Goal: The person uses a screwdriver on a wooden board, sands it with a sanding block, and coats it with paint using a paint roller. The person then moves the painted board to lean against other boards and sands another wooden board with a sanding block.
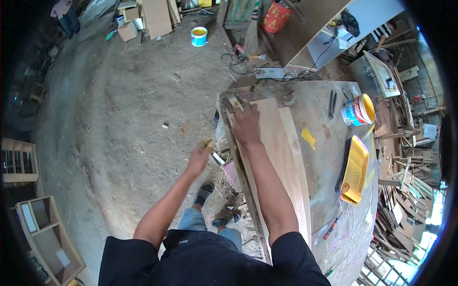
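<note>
My left hand [200, 156] is closed around a small crumpled yellowish wad [208, 143], held off the table's left side above the floor. I cannot make out what the wad is made of. On the far left end of a long pale wooden board [281, 143] rests my right hand [245, 125], with its fingers spread toward the corner. A small yellowish patch shows between those fingers, its nature unclear. The board lies lengthwise along the left edge of the worktable [324, 157].
On the table are a yellow paint tray [355, 171], a paint bucket [355, 112], a yellow spill [308, 137] and a screwdriver-like tool [330, 229]. Another bucket [199, 36] stands on the floor. A cabinet frame [50, 238] is at left, wood scraps [410, 217] at right.
</note>
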`<state>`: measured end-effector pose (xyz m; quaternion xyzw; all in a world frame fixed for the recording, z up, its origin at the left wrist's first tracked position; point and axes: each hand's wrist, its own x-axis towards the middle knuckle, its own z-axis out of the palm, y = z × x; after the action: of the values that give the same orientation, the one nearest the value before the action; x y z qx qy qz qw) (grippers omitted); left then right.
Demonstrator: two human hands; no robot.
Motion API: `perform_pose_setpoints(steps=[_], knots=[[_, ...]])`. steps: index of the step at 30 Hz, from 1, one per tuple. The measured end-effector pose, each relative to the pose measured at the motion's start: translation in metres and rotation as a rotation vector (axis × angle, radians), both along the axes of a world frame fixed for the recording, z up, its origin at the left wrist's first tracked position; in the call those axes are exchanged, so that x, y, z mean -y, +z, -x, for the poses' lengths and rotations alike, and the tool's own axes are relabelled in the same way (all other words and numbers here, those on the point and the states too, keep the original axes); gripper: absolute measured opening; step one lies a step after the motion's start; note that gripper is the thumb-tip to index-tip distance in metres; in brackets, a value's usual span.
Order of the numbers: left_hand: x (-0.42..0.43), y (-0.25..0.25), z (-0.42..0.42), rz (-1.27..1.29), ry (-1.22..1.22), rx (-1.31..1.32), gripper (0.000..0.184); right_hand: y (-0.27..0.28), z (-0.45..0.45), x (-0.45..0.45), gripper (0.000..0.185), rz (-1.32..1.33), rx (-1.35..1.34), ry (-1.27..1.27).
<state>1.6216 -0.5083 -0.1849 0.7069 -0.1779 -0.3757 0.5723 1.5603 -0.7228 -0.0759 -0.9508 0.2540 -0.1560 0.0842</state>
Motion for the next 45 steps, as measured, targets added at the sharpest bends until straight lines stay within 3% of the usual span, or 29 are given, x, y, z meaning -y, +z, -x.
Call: perform_pose_setpoints(steps=[3, 4, 5, 6, 7, 8, 10, 12, 13, 14, 16, 19, 22, 26, 27, 29, 31, 32, 33, 36, 37, 38, 41, 43, 45], knots=[[0.033, 0.033, 0.054, 0.133, -0.071, 0.029, 0.054, -0.003, 0.018, 0.013, 0.046, -0.046, 0.076, 0.167], [0.044, 0.046, 0.06, 0.14, -0.079, 0.034, 0.054, -0.048, 0.035, 0.049, 0.043, 0.016, 0.08, 0.173], [0.051, 0.059, 0.068, 0.089, -0.117, 0.113, 0.06, -0.026, 0.052, 0.063, 0.039, -0.077, 0.188, 0.05], [0.054, 0.07, 0.079, 0.032, -0.157, 0.188, 0.067, -0.006, 0.06, 0.083, 0.039, -0.231, -0.067, -0.196], [0.058, 0.079, 0.087, 0.034, -0.161, 0.186, 0.067, -0.012, 0.062, 0.09, 0.04, 0.034, 0.215, -0.298], [0.064, 0.088, 0.09, -0.046, -0.125, 0.155, 0.063, -0.061, 0.053, 0.115, 0.04, -0.105, 0.048, -0.381], [0.067, 0.092, 0.093, -0.123, -0.106, 0.133, 0.06, -0.101, 0.042, 0.097, 0.037, -0.038, -0.095, -0.292], [0.065, 0.079, 0.093, 0.078, -0.062, 0.138, 0.063, -0.036, 0.027, 0.02, 0.032, 0.029, -0.048, -0.018], [0.064, 0.074, 0.093, 0.078, -0.086, 0.137, 0.063, 0.005, 0.031, 0.003, 0.03, -0.119, -0.025, 0.084], [0.063, 0.069, 0.09, 0.08, -0.087, 0.144, 0.061, -0.001, 0.032, 0.017, 0.03, -0.12, -0.024, 0.058], [0.066, 0.067, 0.09, 0.124, -0.089, 0.108, 0.059, -0.014, 0.036, 0.063, 0.028, -0.07, -0.04, -0.266], [0.066, 0.051, 0.086, 0.1, -0.118, 0.166, 0.063, -0.005, 0.07, 0.073, 0.029, -0.113, 0.039, -0.408], [0.064, 0.053, 0.091, 0.186, -0.084, 0.019, 0.052, -0.005, 0.164, 0.009, 0.044, -0.053, 0.015, -0.447], [0.065, 0.074, 0.095, 0.11, -0.122, 0.173, 0.052, 0.043, 0.373, -0.107, 0.082, -0.153, 0.072, -0.621], [0.068, 0.069, 0.093, 0.122, -0.152, 0.167, 0.052, 0.017, 0.442, -0.138, 0.085, -0.158, 0.051, -0.753], [0.068, 0.055, 0.088, 0.023, -0.177, 0.265, 0.054, 0.04, 0.497, -0.193, 0.083, -0.248, -0.154, -1.206], [0.069, 0.039, 0.087, 0.044, -0.185, 0.274, 0.051, 0.027, 0.486, -0.19, 0.076, -0.143, -0.032, -1.093], [0.07, 0.035, 0.085, 0.054, -0.159, 0.278, 0.048, -0.007, 0.466, -0.178, 0.072, -0.163, 0.371, -0.873], [0.07, 0.034, 0.08, 0.059, -0.18, 0.29, 0.048, 0.006, 0.421, -0.158, 0.065, -0.214, 0.228, -0.831], [0.066, 0.053, 0.073, -0.122, -0.278, 0.275, 0.055, -0.042, 0.303, -0.099, 0.028, -0.294, 0.303, -0.563], [0.065, 0.062, 0.077, -0.11, -0.279, 0.288, 0.055, -0.031, 0.271, -0.08, 0.024, -0.184, 0.204, -0.564], [0.066, 0.069, 0.082, -0.106, -0.278, 0.256, 0.06, -0.027, 0.253, -0.072, 0.027, -0.145, 0.268, -0.512], [0.066, 0.056, 0.065, -0.161, -0.322, 0.333, 0.068, 0.006, 0.303, -0.086, 0.031, -0.312, 0.124, -0.391], [0.07, 0.054, 0.069, -0.046, -0.26, 0.357, 0.074, -0.012, 0.397, -0.131, 0.04, -0.214, 0.132, -0.522], [0.072, 0.047, 0.064, -0.134, -0.215, 0.424, 0.078, -0.016, 0.513, -0.18, 0.051, -0.229, 0.163, -0.751]])
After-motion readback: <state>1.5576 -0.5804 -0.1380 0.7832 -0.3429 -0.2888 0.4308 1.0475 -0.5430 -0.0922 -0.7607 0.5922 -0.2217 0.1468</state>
